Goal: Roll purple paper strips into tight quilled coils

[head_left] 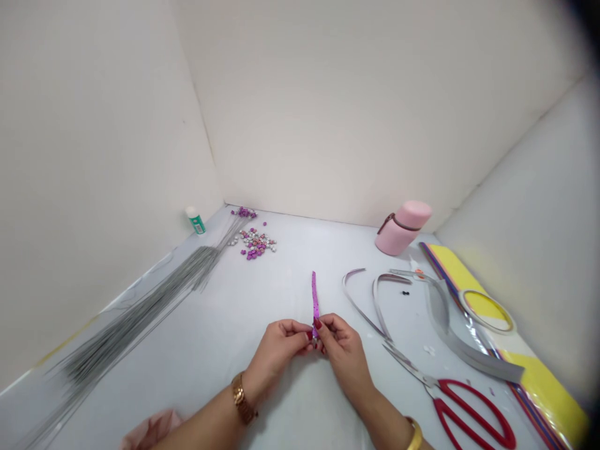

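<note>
A narrow purple paper strip stands away from my fingertips, its far end pointing toward the back wall. My left hand pinches the near end of the strip from the left. From the other side my right hand grips the same end, with the thumb lying on top. A small folded part sits between the fingertips, mostly hidden by them. Beyond the hands lies a pile of small purple, silver and pinkish paper stars.
On the left lies a bundle of grey wires near a glue stick. At right are red-handled scissors, curled paper strips, a tape roll, coloured paper sheets and a pink flask.
</note>
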`<state>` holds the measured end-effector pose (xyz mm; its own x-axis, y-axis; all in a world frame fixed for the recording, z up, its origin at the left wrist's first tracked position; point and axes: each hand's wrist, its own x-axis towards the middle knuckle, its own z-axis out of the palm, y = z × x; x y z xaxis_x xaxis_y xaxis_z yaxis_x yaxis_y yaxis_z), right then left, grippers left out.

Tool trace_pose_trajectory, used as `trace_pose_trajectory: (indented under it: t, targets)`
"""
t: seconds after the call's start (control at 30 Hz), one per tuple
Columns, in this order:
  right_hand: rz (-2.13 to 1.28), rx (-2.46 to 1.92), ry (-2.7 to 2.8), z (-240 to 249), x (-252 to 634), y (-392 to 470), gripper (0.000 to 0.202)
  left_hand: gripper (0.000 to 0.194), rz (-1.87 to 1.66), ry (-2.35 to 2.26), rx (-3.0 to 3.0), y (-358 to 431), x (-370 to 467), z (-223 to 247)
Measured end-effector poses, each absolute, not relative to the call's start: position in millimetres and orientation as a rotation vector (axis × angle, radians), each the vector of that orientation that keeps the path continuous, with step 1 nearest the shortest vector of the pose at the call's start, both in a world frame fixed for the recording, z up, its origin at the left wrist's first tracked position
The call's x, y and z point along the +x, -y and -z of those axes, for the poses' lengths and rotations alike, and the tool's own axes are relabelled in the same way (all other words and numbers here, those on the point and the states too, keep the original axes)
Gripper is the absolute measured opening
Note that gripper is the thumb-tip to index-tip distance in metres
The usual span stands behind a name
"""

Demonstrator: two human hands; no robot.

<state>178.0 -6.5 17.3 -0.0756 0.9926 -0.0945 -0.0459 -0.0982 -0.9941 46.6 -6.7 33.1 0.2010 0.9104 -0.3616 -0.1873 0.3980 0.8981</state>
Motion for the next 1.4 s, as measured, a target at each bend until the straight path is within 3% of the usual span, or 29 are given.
trace_pose_trajectory:
  t: [0.47, 0.77, 1.17, 1.4]
  targets:
    - [-1.356, -1.218, 1.148, -12.4, 180.9, 1.1, 0.017, 0.004, -0.912, -1.116, 0.825, 4.3, 46.3, -29.0]
    - [-1.037, -1.125, 1.622, -21.5, 187.3, -2.2, 0.019, 0.009, -0.951, -1.084, 0.746, 6.1, 45.0, -31.8]
    - [-1.223, -1.110, 1.551, -29.8, 178.6, 4.3, 0.014, 0.008, -1.123, -1.155, 0.808, 6.8, 48.6, -34.9]
    - [-1.301, -1.167, 1.402, -31.7, 179.8, 2.2, 0.022, 0.014, -1.126, -1.207, 1.070, 7.4, 41.0, -39.0]
